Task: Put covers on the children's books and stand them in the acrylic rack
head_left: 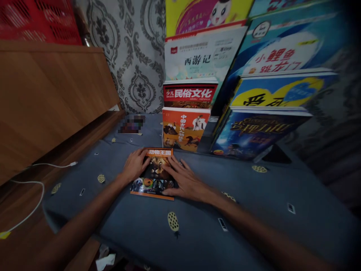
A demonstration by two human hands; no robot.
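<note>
A book (155,171) with a lion on its cover lies closed and flat on the grey-blue cloth (197,241). Along its upper left edge rests my left hand (134,164), fingers stretched toward the top corner and thumb on the cover. My right hand (186,180) lies spread over the right side, its fingertips reaching onto the lion picture and its thumb near the lower row of small pictures. Neither hand is wrapped round the book. Just beyond it stands an orange book (184,130), with a red book (190,94) behind.
Upright books fill the back right, among them a dark blue book (256,131) at the front and a white book (203,56). A blurred-out item (131,124) lies at the back left. A wooden cabinet (53,101) and a white cable (42,192) are on the left.
</note>
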